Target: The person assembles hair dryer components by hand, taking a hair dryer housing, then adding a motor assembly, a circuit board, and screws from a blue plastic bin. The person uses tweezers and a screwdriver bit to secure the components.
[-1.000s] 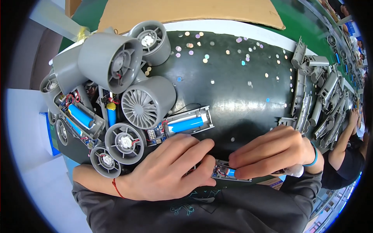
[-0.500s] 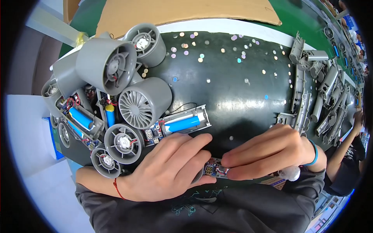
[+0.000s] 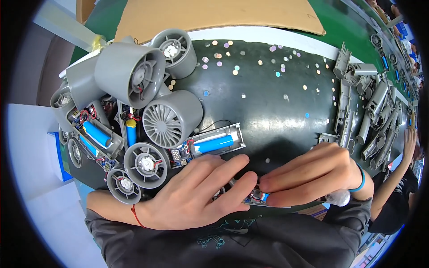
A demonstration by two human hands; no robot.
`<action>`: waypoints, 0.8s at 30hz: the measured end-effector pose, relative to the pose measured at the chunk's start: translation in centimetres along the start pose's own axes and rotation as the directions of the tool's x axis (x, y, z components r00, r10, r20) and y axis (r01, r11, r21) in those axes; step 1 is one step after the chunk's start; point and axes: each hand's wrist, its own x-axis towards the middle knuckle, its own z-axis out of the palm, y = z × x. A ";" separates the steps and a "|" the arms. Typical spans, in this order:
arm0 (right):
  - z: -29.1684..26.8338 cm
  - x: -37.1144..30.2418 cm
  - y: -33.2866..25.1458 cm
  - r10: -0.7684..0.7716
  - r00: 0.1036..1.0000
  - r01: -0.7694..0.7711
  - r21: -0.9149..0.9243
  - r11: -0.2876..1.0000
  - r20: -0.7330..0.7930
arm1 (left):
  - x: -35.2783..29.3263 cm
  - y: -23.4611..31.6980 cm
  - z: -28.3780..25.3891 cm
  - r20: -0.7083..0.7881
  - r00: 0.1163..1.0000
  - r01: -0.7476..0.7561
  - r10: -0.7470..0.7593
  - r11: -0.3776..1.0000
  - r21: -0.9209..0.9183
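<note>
My left hand [image 3: 196, 194] is closed round the head end of a grey, opened handheld fan [image 3: 257, 196] near the table's front edge, hiding most of it. My right hand [image 3: 310, 174] pinches the handle end of the same fan with fingers pointing left. Between the hands show a bit of circuit board and some blue, likely a battery. Just beyond my left hand lies another opened fan [image 3: 239, 142], its blue battery [image 3: 214, 144] and small display board [image 3: 178, 155] exposed.
Several grey fans, some with exposed batteries, crowd the left, including a large fan head [image 3: 127, 73]. Grey shell halves [image 3: 377, 100] are heaped at right. Small round dots [image 3: 243, 96] speckle the dark mat. Cardboard [image 3: 219, 18] lies at the back. Another person's arm [image 3: 397, 165] is at far right.
My left fingers have shifted over the small display, which showed between the hands before and is now covered. The view has moved slightly. My right hand keeps its pinch.
</note>
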 end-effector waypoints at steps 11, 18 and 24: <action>0.0 0.2 0.1 0.067 0.996 -0.062 0.084 0.995 -0.051 | 0.1 -0.2 0.2 -0.020 1.000 -0.023 0.023 1.000 -0.002; -0.1 -0.2 0.7 0.040 0.998 -0.047 0.151 0.987 0.055 | 0.0 -0.2 0.5 -0.056 0.998 -0.031 0.031 1.000 0.001; 0.1 -0.3 0.3 0.154 0.986 -0.163 0.186 0.969 0.066 | -0.1 -0.2 0.5 -0.045 0.999 -0.028 0.028 1.000 0.000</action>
